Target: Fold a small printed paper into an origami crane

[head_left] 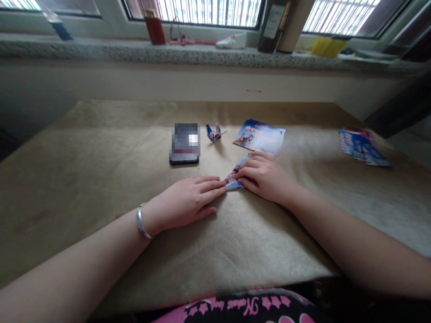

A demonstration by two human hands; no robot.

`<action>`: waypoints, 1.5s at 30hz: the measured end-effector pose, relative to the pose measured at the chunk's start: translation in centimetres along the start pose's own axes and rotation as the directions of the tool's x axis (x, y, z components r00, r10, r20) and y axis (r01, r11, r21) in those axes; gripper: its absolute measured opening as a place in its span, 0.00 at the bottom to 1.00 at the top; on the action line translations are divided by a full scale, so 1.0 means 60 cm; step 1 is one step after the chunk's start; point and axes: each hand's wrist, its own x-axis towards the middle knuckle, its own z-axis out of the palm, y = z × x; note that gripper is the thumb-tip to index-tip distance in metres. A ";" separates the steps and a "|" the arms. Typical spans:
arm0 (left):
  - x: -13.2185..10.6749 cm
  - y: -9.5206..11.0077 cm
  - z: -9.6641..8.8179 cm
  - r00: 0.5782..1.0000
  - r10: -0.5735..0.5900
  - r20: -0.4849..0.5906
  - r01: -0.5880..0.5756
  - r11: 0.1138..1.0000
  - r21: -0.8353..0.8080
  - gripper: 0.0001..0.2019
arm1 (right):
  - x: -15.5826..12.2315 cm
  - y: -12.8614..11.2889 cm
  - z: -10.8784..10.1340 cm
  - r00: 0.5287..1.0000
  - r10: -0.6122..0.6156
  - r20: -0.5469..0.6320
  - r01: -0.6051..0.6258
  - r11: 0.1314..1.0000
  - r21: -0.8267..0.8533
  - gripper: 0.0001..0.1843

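A folded piece of blue and pink printed paper (pixel 233 177) lies on the table in front of me. My left hand (pixel 190 199) rests flat with its fingers stretched out, the fingertips touching the paper's left corner. Bent over the paper's right part are the fingers of my right hand (pixel 264 177), gripping it against the table and covering much of it. Just beyond stands a small folded paper crane (pixel 214 133). Behind my right hand is a square printed sheet or stack of sheets (pixel 261 134).
A phone (pixel 184 143) with a blurred screen lies left of the crane. Several printed papers (pixel 364 147) are at the right on the tan-covered table (pixel 101 179). At the back, the stone windowsill (pixel 117 53) holds a red container (pixel 155 29), a dark box (pixel 271 27) and a yellow item (pixel 329 46).
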 end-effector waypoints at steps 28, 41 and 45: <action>0.003 0.000 -0.003 0.999 0.038 -0.038 -0.034 0.995 0.095 0.16 | 0.016 -0.023 0.022 0.981 0.175 0.081 -0.185 0.973 0.139 0.10; 0.005 0.010 0.003 0.995 0.033 -0.093 -0.012 0.976 0.217 0.13 | 0.022 -0.030 0.021 0.972 0.221 0.081 -0.229 0.968 0.100 0.10; 0.008 0.011 0.001 0.996 0.006 -0.093 0.013 0.980 0.201 0.14 | 0.022 -0.029 0.024 0.972 0.222 0.075 -0.229 0.968 0.105 0.09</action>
